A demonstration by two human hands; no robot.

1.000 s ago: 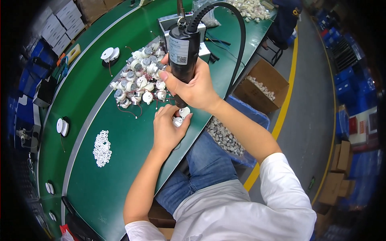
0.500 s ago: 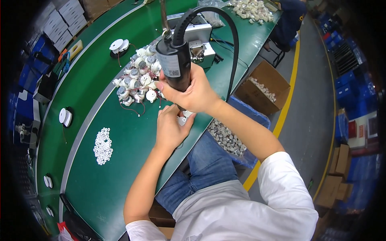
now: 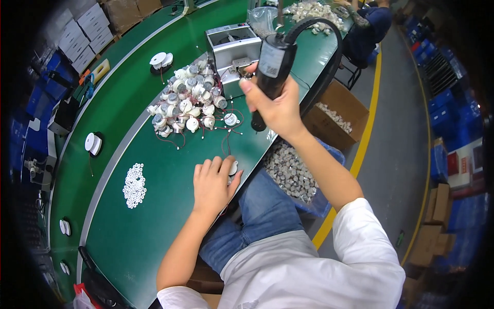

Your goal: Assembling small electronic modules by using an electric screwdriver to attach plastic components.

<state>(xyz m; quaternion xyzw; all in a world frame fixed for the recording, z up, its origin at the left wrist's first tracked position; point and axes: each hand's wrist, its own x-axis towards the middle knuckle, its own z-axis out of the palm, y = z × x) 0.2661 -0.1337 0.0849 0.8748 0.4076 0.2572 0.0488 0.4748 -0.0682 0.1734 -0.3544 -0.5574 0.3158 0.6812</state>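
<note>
My right hand [image 3: 282, 110] is wrapped round a black electric screwdriver [image 3: 274, 69], which hangs from above with a thick cable curving off its top. Its lower tip is in the air over the table's near edge, apart from any part. At the table edge my left hand [image 3: 211, 185] is closed on a small white round motor [image 3: 233, 168], mostly hidden by the fingers. A pile of similar white motors [image 3: 188, 100] with thin red leads lies beyond. One loose white motor [image 3: 231, 119] sits beside the pile, below the silver screw feeder [image 3: 234, 46].
Small white rings [image 3: 135, 186] lie heaped on the green table [image 3: 154, 232]. White round pieces [image 3: 93, 144] stand on the green belt behind. A blue bin [image 3: 321, 205] of small parts and a cardboard box [image 3: 334, 116] stand right of the table. Another person [image 3: 366, 31] sits farther off.
My right hand has lifted the screwdriver up and to the right, away from the white motor. My left hand has moved slightly down and left, still around the motor. More of the pile shows.
</note>
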